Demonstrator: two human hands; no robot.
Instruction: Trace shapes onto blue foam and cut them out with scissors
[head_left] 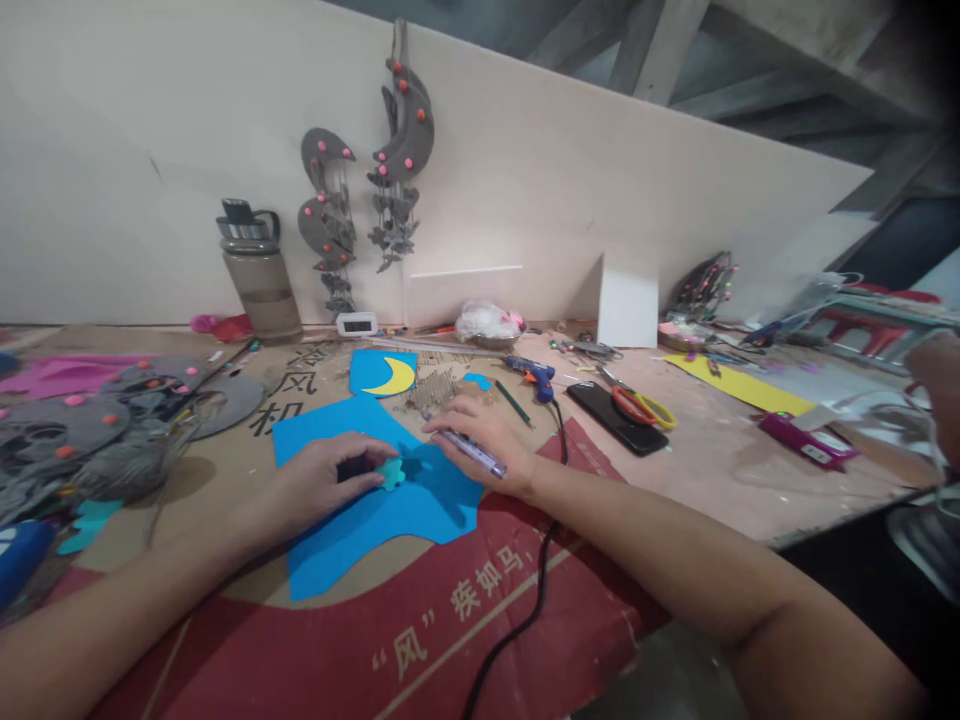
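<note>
My left hand point(330, 478) is closed on a small teal flower-shaped cutout point(390, 473) and presses it onto a blue foam sheet point(375, 510). My right hand point(480, 432) rests on the same sheet just to the right, fingers closed round a purple pen point(469, 450) whose tip points toward the back left. The sheet lies on flattened red and brown cardboard point(420, 640). Behind it lies a smaller blue piece with a yellow crescent moon point(391, 377).
A blue glue gun point(534, 372) and its black cable point(525, 610) run down the right of the sheet. Orange-and-yellow scissors point(637, 403) lie on a black phone point(611, 418). Grey felt pieces point(90, 430) pile at left; a water bottle point(259, 275) and hanging grey moons point(405, 130) stand behind.
</note>
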